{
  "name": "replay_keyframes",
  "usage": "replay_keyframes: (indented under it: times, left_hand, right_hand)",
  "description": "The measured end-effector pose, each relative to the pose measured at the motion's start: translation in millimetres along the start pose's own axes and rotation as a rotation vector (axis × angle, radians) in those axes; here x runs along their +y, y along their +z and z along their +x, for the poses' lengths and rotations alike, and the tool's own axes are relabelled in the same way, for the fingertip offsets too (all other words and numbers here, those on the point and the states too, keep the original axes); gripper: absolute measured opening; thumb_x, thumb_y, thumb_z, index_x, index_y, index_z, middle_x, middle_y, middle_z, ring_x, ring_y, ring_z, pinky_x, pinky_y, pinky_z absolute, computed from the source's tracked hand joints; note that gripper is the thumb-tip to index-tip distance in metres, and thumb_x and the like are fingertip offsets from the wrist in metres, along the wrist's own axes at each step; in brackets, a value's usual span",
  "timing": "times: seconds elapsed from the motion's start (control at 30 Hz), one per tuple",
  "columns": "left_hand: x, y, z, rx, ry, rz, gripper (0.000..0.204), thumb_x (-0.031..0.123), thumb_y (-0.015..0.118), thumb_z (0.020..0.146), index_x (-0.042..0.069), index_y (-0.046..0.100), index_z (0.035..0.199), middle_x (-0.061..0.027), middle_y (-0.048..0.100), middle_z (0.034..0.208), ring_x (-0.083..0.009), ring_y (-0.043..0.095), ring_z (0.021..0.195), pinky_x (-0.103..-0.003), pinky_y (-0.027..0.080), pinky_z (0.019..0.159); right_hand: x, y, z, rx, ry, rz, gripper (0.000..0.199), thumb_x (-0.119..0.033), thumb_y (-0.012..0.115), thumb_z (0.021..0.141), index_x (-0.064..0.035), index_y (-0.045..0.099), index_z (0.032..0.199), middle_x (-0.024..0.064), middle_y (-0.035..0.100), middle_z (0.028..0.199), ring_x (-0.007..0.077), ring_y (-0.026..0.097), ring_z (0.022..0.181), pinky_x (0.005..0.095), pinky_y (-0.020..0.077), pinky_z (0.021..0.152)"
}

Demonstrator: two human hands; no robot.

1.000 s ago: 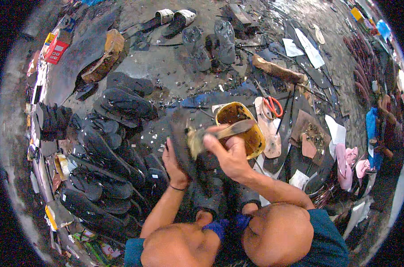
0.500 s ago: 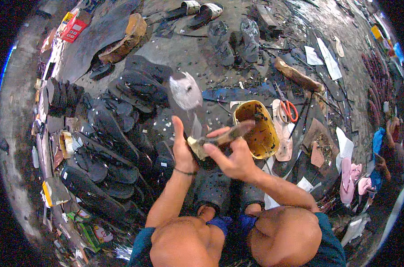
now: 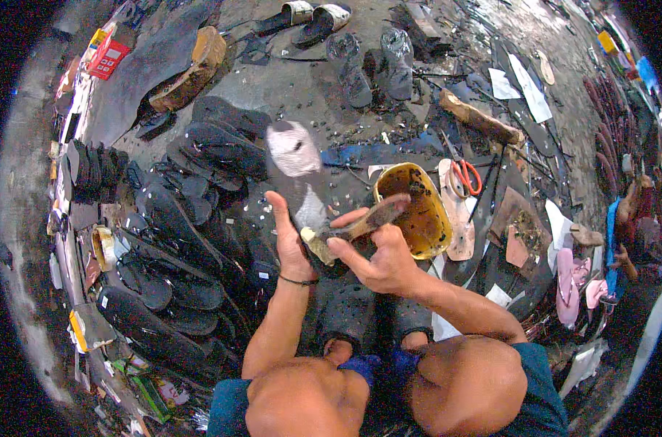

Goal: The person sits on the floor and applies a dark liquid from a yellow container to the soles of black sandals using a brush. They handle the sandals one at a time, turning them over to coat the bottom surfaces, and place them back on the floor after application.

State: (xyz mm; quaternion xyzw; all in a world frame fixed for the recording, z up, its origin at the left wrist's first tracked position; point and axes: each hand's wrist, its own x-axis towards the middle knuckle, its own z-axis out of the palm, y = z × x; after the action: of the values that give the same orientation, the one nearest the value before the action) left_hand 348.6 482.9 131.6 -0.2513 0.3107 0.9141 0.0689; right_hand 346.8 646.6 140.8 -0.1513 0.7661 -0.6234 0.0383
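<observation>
My left hand (image 3: pixel 291 244) holds a dark shoe sole (image 3: pixel 296 191) from below, its thumb standing out at the side. The sole points away from me and has white patches on its upper face. My right hand (image 3: pixel 385 266) grips a brush (image 3: pixel 378 218) by its flat, worn handle. The brush's pale yellowish bristles (image 3: pixel 318 246) are at the near end of the sole, beside my left palm; whether they touch it is hard to tell. Just right of the brush stands a yellow tub (image 3: pixel 449 222), stained dark inside.
Orange-handled scissors (image 3: pixel 465 178) lie on a pale sole right of the tub. Many black soles (image 3: pixel 178 218) are piled at left. A wooden block (image 3: pixel 484 120), white scraps (image 3: pixel 531 91) and pink slippers (image 3: pixel 568 291) lie around. Another person's hand (image 3: pixel 626 262) shows at far right.
The sole has turned a little in my left hand, and more of its lower white patch shows. The brush stays near the sole's near end. The whole view has shifted slightly.
</observation>
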Motion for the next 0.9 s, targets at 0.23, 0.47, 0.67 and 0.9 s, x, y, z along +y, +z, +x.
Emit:
replay_keyframes:
  times: [0.23, 0.47, 0.67, 0.9]
  left_hand:
    - [-1, -14, 11, -0.009, -0.006, 0.019, 0.08, 0.078, 0.053, 0.085, 0.008, 0.06, 0.124, -0.0069, 0.068, 0.11, -0.0241, 0.067, 0.096, -0.041, 0.056, 0.085]
    - [-1, -16, 30, 0.06, 0.054, -0.073, 0.073, 0.073, 0.053, 0.088, 0.008, 0.061, 0.121, -0.0076, 0.068, 0.105, -0.0208, 0.066, 0.089, -0.036, 0.058, 0.078]
    - [-13, -51, 96, 0.048, 0.606, 1.064, 0.066, 0.034, 0.077, 0.088, 0.002, 0.051, 0.139, -0.0121, 0.059, 0.129, -0.0272, 0.06, 0.108, -0.042, 0.054, 0.091]
    - [78, -109, 161, 0.343, 0.768, 2.581, 0.11, 0.031, 0.086, 0.066, 0.011, 0.028, 0.156, -0.0162, 0.017, 0.164, -0.0391, 0.014, 0.151, -0.053, 0.026, 0.117]
  right_hand:
    - [-7, -12, 18, 0.041, 0.108, -0.038, 0.025, -0.027, 0.071, 0.089, -0.0051, 0.072, 0.1, 0.0158, 0.073, 0.094, 0.0306, 0.071, 0.084, 0.0415, 0.0552, 0.076]
    - [22, -41, 9, -0.241, 0.44, 0.156, 0.028, -0.029, 0.072, 0.093, -0.0016, 0.068, 0.095, 0.0001, 0.068, 0.085, 0.0097, 0.062, 0.083, 0.0305, 0.0523, 0.075]
    - [59, -73, 36, 0.11, 0.588, 0.31, 0.029, -0.032, 0.078, 0.088, -0.0067, 0.067, 0.094, -0.0016, 0.064, 0.087, 0.0091, 0.058, 0.08, 0.0309, 0.0504, 0.07]
    - [150, -211, 138, 0.357, 0.651, 0.264, 0.03, -0.029, 0.068, 0.096, -0.0018, 0.066, 0.109, 0.0011, 0.066, 0.092, 0.0124, 0.062, 0.072, 0.0285, 0.0528, 0.061]
